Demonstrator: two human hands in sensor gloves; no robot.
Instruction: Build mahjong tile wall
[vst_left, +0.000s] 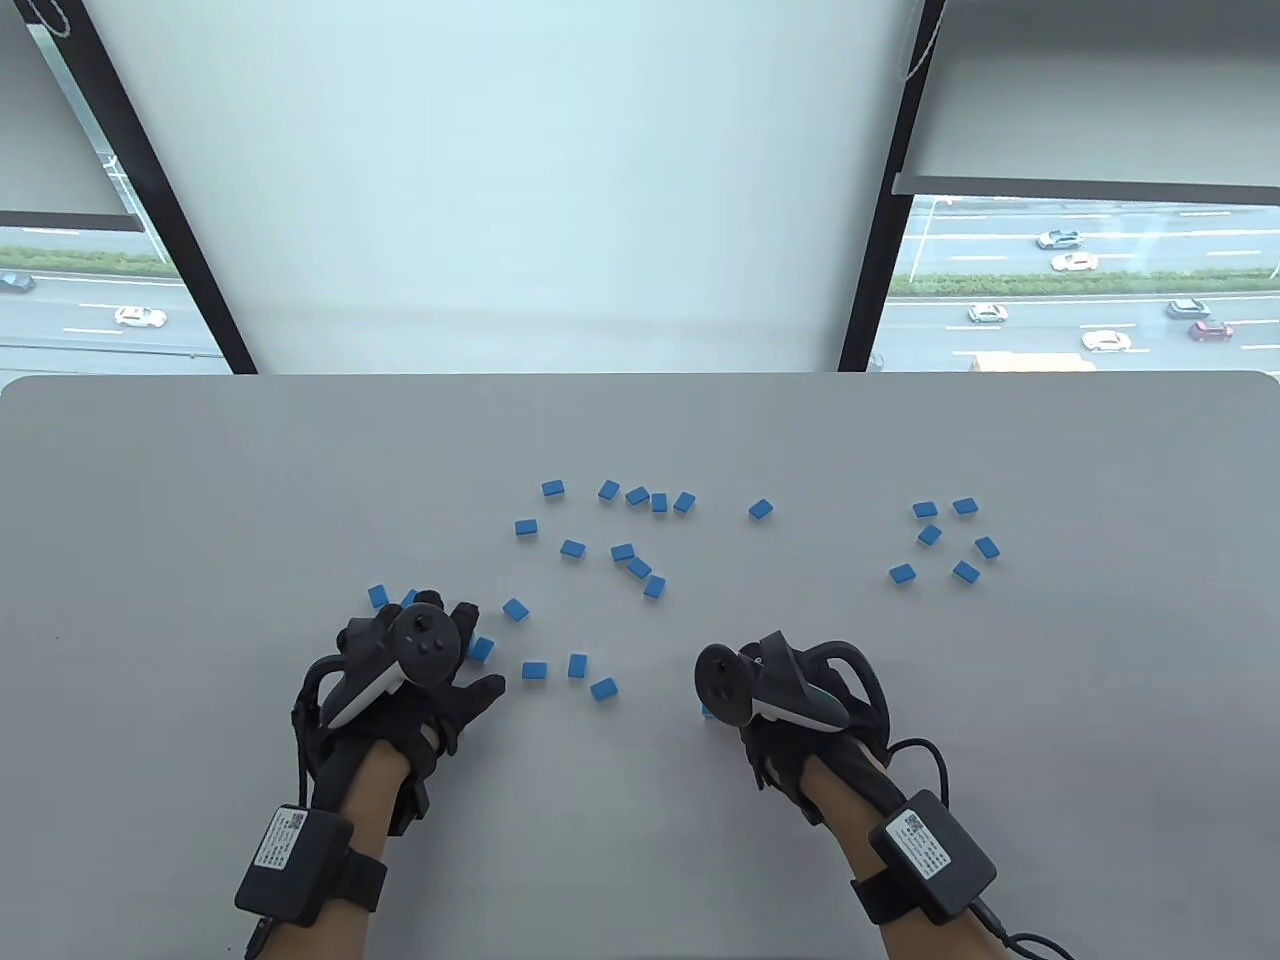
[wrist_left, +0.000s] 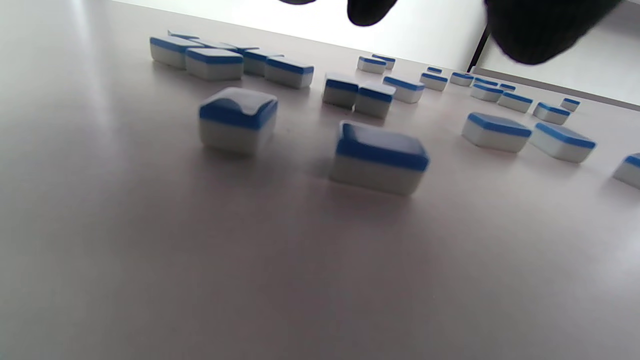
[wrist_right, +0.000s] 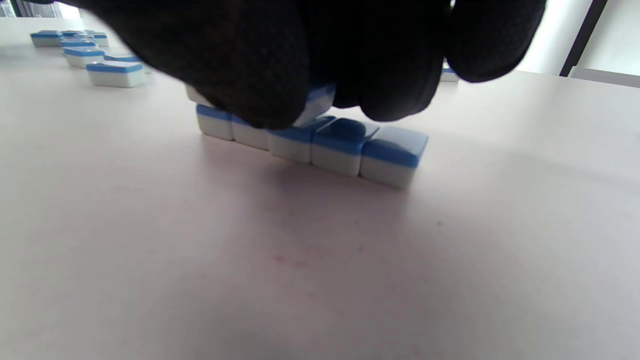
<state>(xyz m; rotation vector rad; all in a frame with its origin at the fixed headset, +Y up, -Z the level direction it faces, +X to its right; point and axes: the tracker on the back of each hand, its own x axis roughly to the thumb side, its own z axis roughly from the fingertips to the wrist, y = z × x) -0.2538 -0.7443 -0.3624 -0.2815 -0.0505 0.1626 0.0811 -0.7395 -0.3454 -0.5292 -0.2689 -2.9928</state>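
Blue-backed white mahjong tiles lie scattered over the grey table (vst_left: 200, 520). In the right wrist view a short row of several tiles (wrist_right: 345, 145) stands side by side, blue backs up. My right hand (vst_left: 725, 715) pinches one tile (wrist_right: 317, 102) just above that row, touching or nearly touching its tops. In the table view the row is hidden under this hand except for a blue sliver (vst_left: 706, 711). My left hand (vst_left: 470, 655) hovers over loose tiles at the left, fingers spread and holding nothing. Its fingertips (wrist_left: 540, 30) hang above two near tiles (wrist_left: 377, 157), (wrist_left: 237, 120).
A loose group of tiles lies in the middle of the table (vst_left: 623, 551), and a smaller group at the right (vst_left: 930, 534). A few tiles lie between my hands (vst_left: 577, 665). The table's far edge runs below a window.
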